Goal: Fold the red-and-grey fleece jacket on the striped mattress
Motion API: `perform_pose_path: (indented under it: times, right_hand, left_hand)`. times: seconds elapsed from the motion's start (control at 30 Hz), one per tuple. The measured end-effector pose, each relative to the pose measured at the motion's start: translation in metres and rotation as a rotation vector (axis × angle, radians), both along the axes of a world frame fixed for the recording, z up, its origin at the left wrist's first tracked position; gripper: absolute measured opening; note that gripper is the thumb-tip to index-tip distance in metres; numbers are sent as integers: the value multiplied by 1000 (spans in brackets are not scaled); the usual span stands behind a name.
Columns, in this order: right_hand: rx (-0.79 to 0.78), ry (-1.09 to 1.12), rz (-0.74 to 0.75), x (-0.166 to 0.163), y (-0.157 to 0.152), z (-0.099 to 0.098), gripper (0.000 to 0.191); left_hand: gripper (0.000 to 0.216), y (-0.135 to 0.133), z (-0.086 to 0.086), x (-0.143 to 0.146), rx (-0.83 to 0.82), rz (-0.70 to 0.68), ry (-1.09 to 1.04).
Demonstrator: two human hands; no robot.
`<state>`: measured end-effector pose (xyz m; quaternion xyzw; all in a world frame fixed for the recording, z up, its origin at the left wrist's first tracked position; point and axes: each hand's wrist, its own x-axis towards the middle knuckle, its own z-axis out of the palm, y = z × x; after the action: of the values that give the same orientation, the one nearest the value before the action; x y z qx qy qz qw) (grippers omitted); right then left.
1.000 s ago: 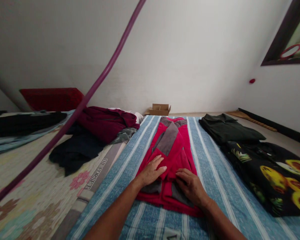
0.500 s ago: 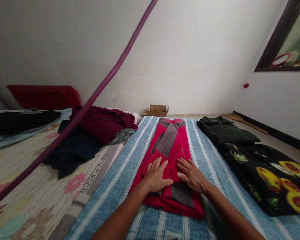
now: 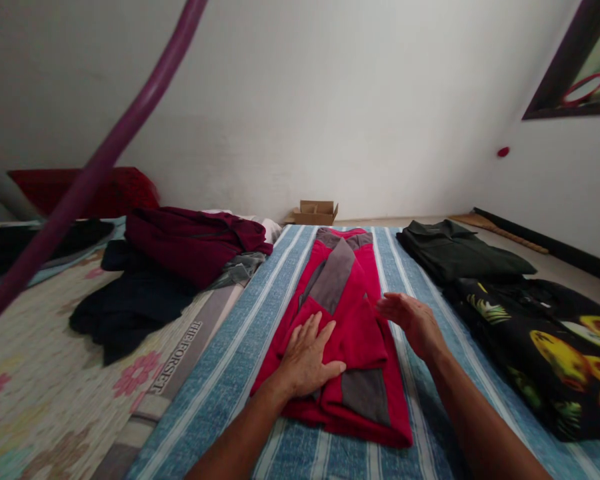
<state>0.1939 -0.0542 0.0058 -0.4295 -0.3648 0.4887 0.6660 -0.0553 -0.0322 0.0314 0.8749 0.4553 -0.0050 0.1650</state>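
Observation:
A red garment with grey panels (image 3: 347, 313) lies folded lengthwise on a blue striped sheet (image 3: 260, 347). My left hand (image 3: 307, 357) rests flat on its near left part, fingers spread, open. My right hand (image 3: 413, 320) hovers at the garment's right edge, fingers extended and open, holding nothing.
A dark green folded garment (image 3: 457, 257) and a black fruit-print garment (image 3: 540, 333) lie to the right. A maroon pile (image 3: 193, 240) and a dark navy garment (image 3: 130, 303) lie on a floral sheet to the left. A cardboard box (image 3: 314, 212) sits by the wall. A purple tube (image 3: 100, 160) crosses the upper left.
My right hand has lifted off the red garment and moved to its right edge. My left hand stays pressed on the garment.

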Motion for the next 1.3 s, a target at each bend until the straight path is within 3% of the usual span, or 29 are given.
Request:
perform_pose_path:
  times: [0.13, 0.23, 0.37, 0.5, 0.6, 0.7, 0.8, 0.87, 1.0, 1.1, 1.2, 1.3]
  right_hand:
    - [-314, -21, 236, -21, 14, 17, 21]
    - [-444, -106, 190, -32, 34, 27, 14]
    - [-407, -47, -73, -26, 54, 27, 6]
    - [-343, 37, -255, -9, 45, 23, 2]
    - [-332, 69, -248, -8, 27, 22, 4]
    - [-355, 51, -140, -23, 18, 23, 7]
    - [-391, -33, -31, -43, 22, 23, 8]
    - [-393, -107, -60, -49, 28, 23, 7]
    - [-318, -240, -228, -43, 25, 26, 12]
    - [-119, -554, -279, -44, 5, 28, 17]
    - [188, -968, -173, -58, -19, 20, 23]
    - [319, -1204, -3, -71, -36, 2, 27]
  left_hand:
    - [82, 0, -1, 0, 10, -2, 2]
    - [81, 1, -1, 1, 16, -1, 4]
    - [80, 0, 1, 1, 19, 1, 11]
    - [80, 0, 0, 0, 29, -9, 0]
    - [80, 1, -2, 0, 35, -13, -6]
    - [80, 2, -5, 0, 39, -10, -4]
    - [81, 2, -4, 0, 32, -4, 10]
    - [82, 1, -2, 1, 20, 0, 23]
    - [87, -2, 3, 2, -7, 9, 44]
    - [89, -3, 1, 2, -4, 14, 27]
    - [93, -1, -3, 1, 4, 1, -17]
    - [97, 3, -1, -5, -10, -21, -108]
